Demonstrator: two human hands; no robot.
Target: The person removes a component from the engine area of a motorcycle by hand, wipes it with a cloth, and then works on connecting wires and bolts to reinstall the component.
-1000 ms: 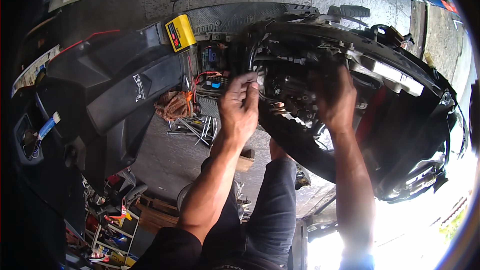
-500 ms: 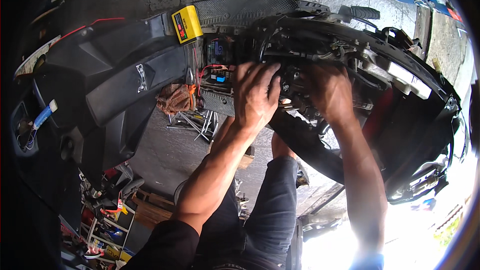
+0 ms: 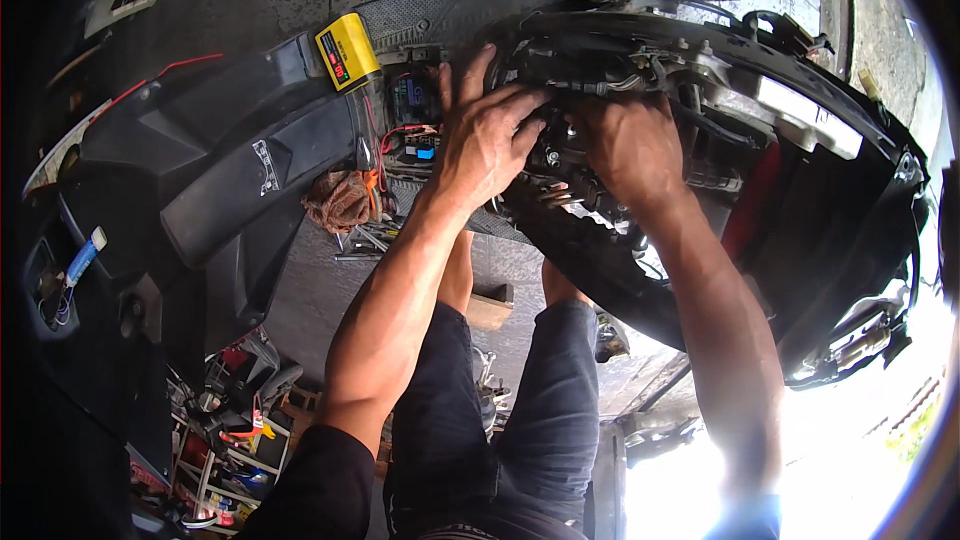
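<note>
Scooter (image 3: 560, 237) stands open; on the left, the left hand (image 3: 483, 143) has fingers spread; right hand (image 3: 632, 152) curls inside. Whether either grips anything, I can't tell.

Since a second ago, my left hand (image 3: 484, 145) has spread its fingers, one reaching farther forward near the battery (image 3: 406, 96). My right hand (image 3: 637, 152) sits closer to it now, and my left forearm (image 3: 400, 280) covers more tools (image 3: 370, 238).
</note>
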